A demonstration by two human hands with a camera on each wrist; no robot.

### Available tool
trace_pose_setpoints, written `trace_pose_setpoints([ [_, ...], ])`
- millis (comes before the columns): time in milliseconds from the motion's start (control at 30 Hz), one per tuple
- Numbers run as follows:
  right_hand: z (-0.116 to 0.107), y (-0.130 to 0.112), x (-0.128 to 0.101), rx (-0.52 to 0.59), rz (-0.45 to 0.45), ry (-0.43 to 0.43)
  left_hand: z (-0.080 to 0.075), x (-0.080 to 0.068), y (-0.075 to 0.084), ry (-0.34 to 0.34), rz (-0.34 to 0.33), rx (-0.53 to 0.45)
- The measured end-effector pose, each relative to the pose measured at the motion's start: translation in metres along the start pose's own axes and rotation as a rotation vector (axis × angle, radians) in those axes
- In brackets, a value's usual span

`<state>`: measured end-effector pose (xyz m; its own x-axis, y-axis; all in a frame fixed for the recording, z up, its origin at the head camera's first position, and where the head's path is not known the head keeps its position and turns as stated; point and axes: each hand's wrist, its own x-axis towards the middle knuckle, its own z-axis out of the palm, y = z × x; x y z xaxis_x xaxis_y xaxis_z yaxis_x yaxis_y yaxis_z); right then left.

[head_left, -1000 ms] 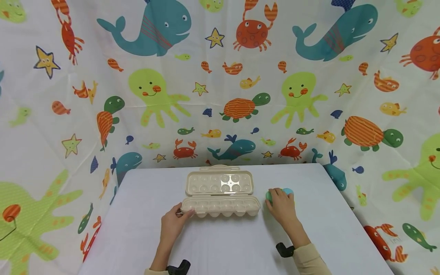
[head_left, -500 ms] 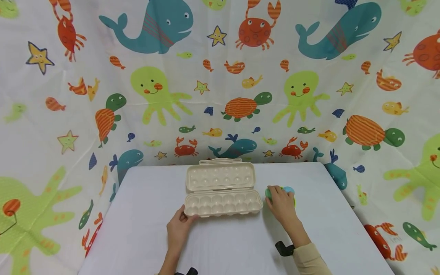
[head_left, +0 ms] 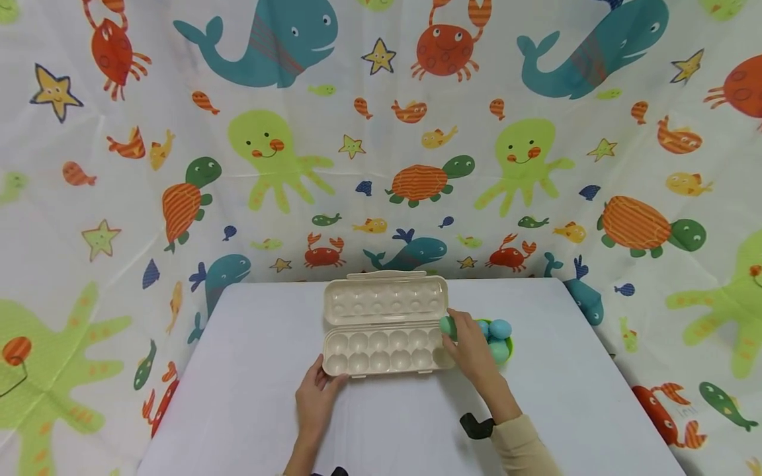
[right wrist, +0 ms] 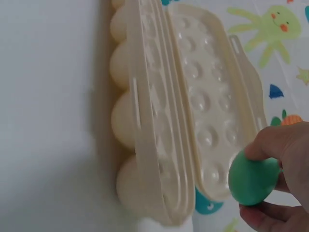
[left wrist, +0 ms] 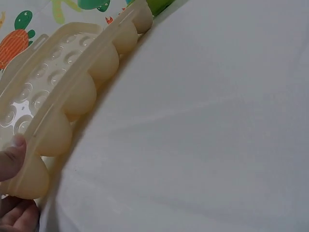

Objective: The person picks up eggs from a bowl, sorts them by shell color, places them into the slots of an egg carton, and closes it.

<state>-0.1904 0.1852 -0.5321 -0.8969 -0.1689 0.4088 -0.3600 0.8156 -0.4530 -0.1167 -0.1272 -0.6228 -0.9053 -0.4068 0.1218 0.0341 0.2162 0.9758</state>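
White counter [head_left: 250, 396] under a sea-creature curtain [head_left: 268, 145], and the open egg tray [head_left: 383, 350] sits dead centre, lid tipped back toward 12 o'clock. Left hand [head_left: 318, 400] grips the tray's near-left corner, thumb [left wrist: 10, 155] curled over the rim, other fingers underneath. Right hand [head_left: 470, 350] pinches a green egg [right wrist: 253, 178] between thumb and fingertips, just off the tray's 3 o'clock end, with blue eggs [head_left: 499, 328] in the green bowl [head_left: 508, 345] right behind it.
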Motion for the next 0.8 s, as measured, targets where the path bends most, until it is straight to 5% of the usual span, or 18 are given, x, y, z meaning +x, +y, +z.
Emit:
trace_pose_setpoints([
  [267,0.037,-0.042,0.015,0.174,-0.035,-0.055,0.002,-0.004,-0.005,0.013,0.001,0.000],
  [500,0.078,-0.086,0.026,0.317,-0.091,-0.141,0.004,-0.005,-0.010,0.022,0.079,0.011],
  [733,0.116,-0.120,0.031,0.259,-0.151,-0.211,-0.002,-0.012,0.017,0.018,0.133,0.012],
  [800,0.126,-0.126,0.031,0.239,-0.141,-0.230,-0.003,-0.012,0.013,0.013,0.124,-0.001],
])
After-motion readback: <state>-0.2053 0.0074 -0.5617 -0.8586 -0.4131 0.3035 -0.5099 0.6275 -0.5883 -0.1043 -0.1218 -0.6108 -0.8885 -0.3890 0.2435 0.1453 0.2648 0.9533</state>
